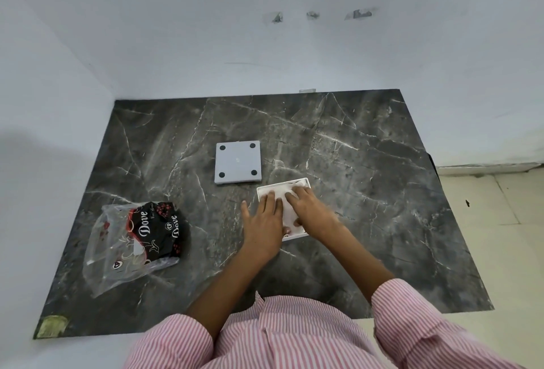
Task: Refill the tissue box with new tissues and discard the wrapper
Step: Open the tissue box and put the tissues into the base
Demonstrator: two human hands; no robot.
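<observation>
Soft, even light is filling the frame; no hard glare is showing anywhere. The wall (265, 45) is reading pale blue-grey. A broad dim shadow is lying on the left wall, and faint shadows are sitting under the hands (265, 221). The slab (353, 148) is giving off a dull sheen (matte, mostly). Wide-angle bending is bowing its edges outward. The wrapper (132, 239) is catching small highlights. Detail is looking slightly soft throughout.

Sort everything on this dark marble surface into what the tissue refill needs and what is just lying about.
Needed: open white square tissue box, white tissues inside it, grey square base panel with four black feet, crumpled Dove plastic wrapper, left hand, right hand.

Lying about: greenish tape scrap, torn tape remnants on the wall.
</observation>
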